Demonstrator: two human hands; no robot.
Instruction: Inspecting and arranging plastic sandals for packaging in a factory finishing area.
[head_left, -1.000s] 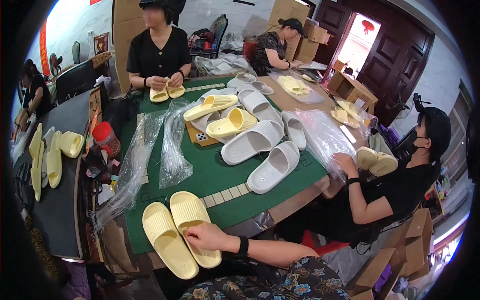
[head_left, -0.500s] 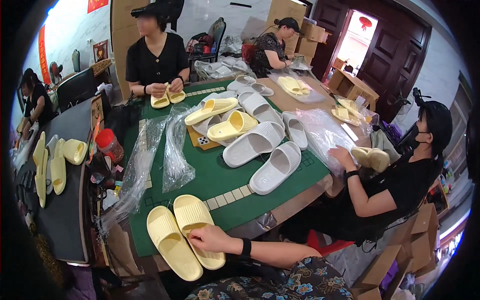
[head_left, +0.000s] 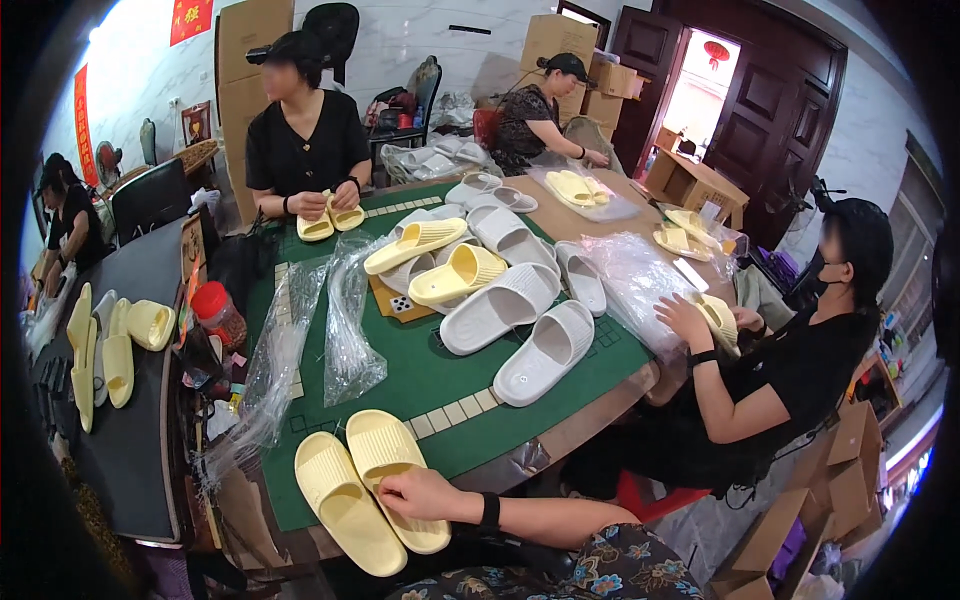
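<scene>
Two pale yellow slippers lie side by side at the near edge of the green table mat, soles down and toes pointing away. My right hand (head_left: 418, 494) is over the right slipper (head_left: 385, 446), just behind its ribbed strap. Its fingers are curled into a pinch; whatever they hold, if anything, is hidden. The left slipper (head_left: 328, 466) sits close beside it with no hand on it. My left hand is not in view. A black band (head_left: 489, 510) circles my right wrist.
Grey slippers (head_left: 500, 308) and yellow ones (head_left: 458, 275) pile up mid-table. Clear plastic bags (head_left: 355, 340) lie left of them. Co-workers sit across and at right, each handling yellow slippers. A red-lidded jar (head_left: 214, 305) and more slippers stand at left; cardboard boxes (head_left: 770, 530) are lower right.
My right hand stays at the same slipper in much the same pose. The view has shifted slightly. At right, the co-worker's slippers have turned and been drawn closer to the plastic bags.
</scene>
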